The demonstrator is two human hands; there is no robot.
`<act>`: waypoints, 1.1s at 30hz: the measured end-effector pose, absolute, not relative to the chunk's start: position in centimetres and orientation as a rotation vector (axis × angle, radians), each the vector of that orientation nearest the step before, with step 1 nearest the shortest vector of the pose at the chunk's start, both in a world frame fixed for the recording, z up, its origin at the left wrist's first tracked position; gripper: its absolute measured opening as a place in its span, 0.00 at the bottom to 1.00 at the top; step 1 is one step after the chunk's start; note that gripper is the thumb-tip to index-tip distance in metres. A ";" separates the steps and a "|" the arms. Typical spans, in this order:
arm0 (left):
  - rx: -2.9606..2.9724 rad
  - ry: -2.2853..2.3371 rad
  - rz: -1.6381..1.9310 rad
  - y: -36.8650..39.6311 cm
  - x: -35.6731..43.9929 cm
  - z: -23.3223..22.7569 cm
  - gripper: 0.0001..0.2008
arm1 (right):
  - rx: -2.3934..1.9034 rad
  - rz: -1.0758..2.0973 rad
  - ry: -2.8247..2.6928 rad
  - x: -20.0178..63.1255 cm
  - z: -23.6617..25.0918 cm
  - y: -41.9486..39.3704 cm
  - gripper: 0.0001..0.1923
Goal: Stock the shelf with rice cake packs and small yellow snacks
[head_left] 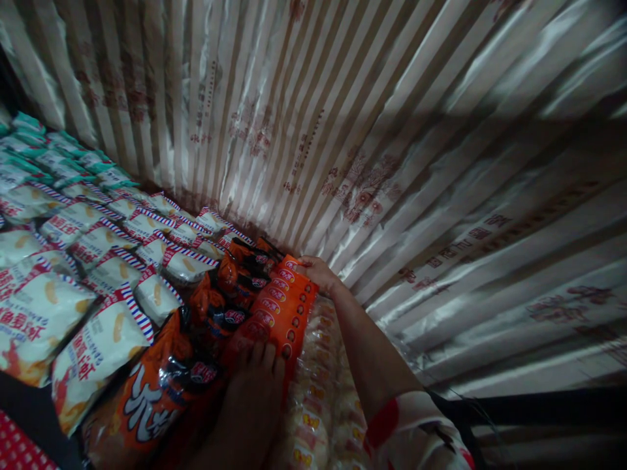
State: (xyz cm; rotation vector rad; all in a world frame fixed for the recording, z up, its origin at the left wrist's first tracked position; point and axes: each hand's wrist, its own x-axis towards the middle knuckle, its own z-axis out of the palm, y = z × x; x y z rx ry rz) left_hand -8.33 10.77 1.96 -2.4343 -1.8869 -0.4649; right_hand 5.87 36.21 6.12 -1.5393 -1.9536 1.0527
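Observation:
A long orange snack packet point(279, 297) with a row of repeated logos lies at the centre, reaching toward the curtain. My right hand point(321, 274) holds its far end, with fingers bent over the edge and the arm coming in from the lower right. On the packet's nearer part rests my left hand point(255, 375), its fingers slightly apart and lying over the surface; the thumb is hidden and the hand is in shadow. Just left of the packet are orange and black bags point(151, 385). Along its right side runs a clear-wrapped row of pale round snacks point(313, 398).
Several white snack bags point(105, 343) with striped edges stand in rows at the left. Green-topped bags point(63, 156) lie behind them. A pleated striped curtain point(294, 130) with red print closes off the back and right. Red dotted fabric point(22, 447) shows at the lower left.

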 end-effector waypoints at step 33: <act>-2.462 -1.925 -0.484 11.0 -8.4 2.1 0.12 | -1.755 0.437 -2.048 2.9 5.6 36.6 0.12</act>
